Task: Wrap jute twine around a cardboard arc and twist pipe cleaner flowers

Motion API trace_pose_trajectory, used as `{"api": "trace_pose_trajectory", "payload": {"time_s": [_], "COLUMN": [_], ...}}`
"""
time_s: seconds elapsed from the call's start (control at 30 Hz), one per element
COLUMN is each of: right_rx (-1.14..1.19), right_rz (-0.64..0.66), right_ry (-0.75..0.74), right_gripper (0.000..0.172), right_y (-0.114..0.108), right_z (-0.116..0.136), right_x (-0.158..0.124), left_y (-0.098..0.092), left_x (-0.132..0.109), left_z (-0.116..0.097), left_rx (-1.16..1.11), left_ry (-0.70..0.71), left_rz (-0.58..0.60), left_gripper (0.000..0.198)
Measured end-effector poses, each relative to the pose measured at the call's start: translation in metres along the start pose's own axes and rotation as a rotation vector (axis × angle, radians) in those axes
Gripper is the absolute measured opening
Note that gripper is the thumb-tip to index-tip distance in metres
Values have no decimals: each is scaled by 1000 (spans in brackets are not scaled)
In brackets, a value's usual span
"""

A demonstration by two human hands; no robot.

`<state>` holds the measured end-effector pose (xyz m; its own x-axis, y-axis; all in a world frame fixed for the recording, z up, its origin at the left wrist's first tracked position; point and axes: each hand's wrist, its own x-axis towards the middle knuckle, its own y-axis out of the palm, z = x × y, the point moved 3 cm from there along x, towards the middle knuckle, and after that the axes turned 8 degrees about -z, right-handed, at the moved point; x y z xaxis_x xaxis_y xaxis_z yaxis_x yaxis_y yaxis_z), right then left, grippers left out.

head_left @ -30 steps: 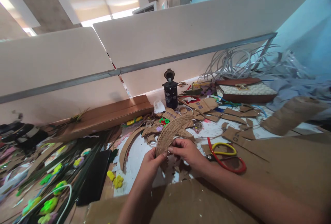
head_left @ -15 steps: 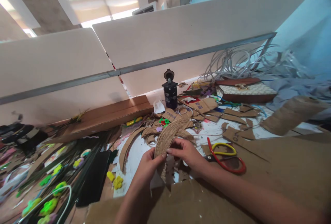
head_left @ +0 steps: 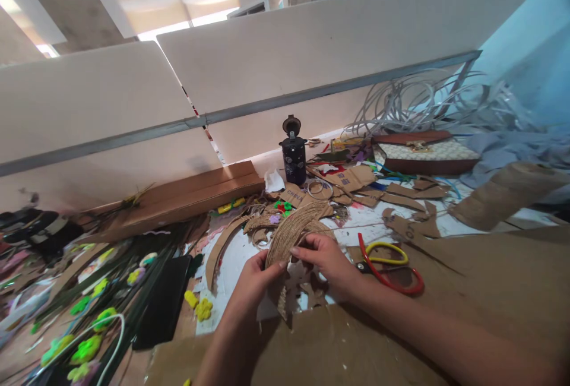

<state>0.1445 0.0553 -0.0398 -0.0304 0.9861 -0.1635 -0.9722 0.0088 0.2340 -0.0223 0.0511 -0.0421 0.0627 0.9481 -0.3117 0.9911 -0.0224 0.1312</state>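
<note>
At bottom centre, brown cardboard sheet (head_left: 356, 344) fills the near edge; little free room, scraps crowd around. Left hand (head_left: 256, 279) and right hand (head_left: 327, 261) both pinch-closed on twine-wrapped arc (head_left: 291, 231), mid-frame. Scissors (head_left: 387, 264) just right. Black bottle (head_left: 294, 157) farther back by white partition (head_left: 312, 53).

Office desk w/ partition panels (head_left: 312, 65), craft scraps (head_left: 401, 196).

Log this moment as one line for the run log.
left hand: holds twine-wrapped arc | right hand: pinches same arc | scissors: right, untouched
</note>
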Motion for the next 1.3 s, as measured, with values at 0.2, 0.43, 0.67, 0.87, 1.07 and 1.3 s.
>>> {"api": "trace_pose_trajectory", "payload": {"time_s": [0.2, 0.43, 0.67, 0.87, 1.07, 1.3], "right_rx": [-95, -124, -58, -92, -144, -134], "right_rz": [39, 52, 32, 16, 59, 168], "right_ry": [-53, -87, 5, 10, 77, 20], "right_gripper": [31, 27, 32, 28, 32, 33], "right_y": [-3, -6, -7, -4, -1, -1], "right_z": [0, -2, -14, -11, -6, 0], "right_x": [4, 7, 10, 3, 0, 1], "left_y": [2, 6, 7, 10, 13, 13], "left_x": [-2, -12, -10, -15, -18, -17], "left_z": [1, -10, -6, -8, -17, -13], "left_rx": [-29, -41, -53, -47, -40, -83], "left_ry": [-53, -82, -78, -97, -35, -102], "left_rz": [-38, -20, 46, 90, 39, 28], "left_gripper": [44, 41, 38, 35, 38, 38]}}
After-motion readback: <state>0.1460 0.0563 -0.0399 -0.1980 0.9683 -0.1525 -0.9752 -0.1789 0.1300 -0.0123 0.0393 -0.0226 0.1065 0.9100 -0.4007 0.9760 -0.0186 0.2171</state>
